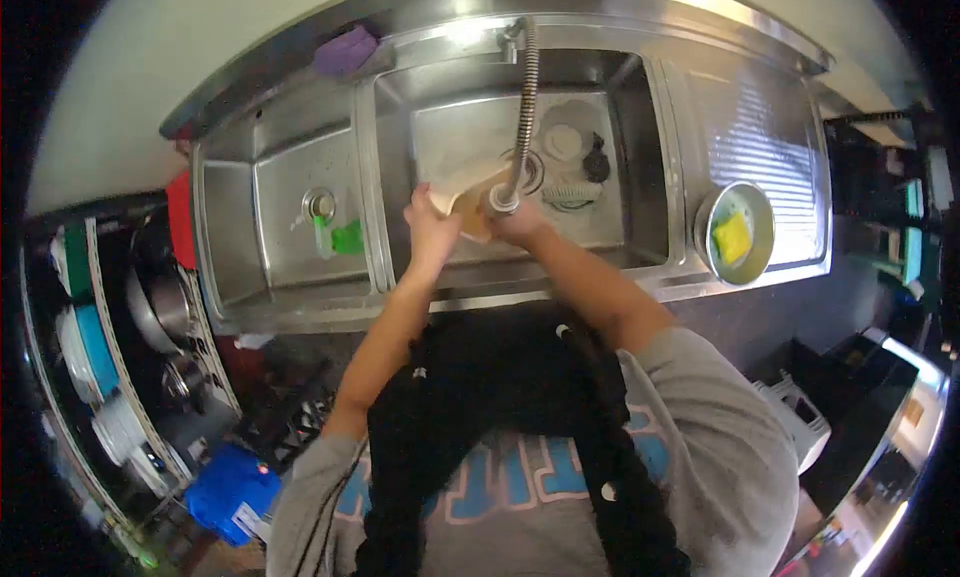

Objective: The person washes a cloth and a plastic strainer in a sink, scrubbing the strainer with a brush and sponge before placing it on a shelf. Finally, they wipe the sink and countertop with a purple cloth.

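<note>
Head view, middle basin. We count two bare hands, one to each side of one pale tan item [468,201], blurred, its exact kind unclear to us. It lies within the middle basin [450,117], beneath one spray head [503,199] on one coiled metal hose [528,97]. Left hand [432,225]: fingers grasping the item's left edge. Right hand [520,223]: touching or just beside the item's right side, partly behind the spray head; how its fingers are set, we cannot tell.

Also in this basin, to the right of the hands, we list three things: one pale round piece [563,143], one dark piece [596,165], one ribbed pale piece [572,193] nearer the person.

Left basin [290,182]: one drain [319,205], and beside it two green pieces, one slim [322,237], one broader [347,239].

Right drainboard [770,127]: one round metal bowl [757,264], holding one yellow sponge [733,239].

Back ledge: one purple cloth-like item [346,52], behind the left basin.

Floor side, lower left: one bright blue item [230,494], near shelving that bears several pans and dishes, too distorted for us to count. Wearer: one grey top [720,417], one black apron [490,377].
</note>
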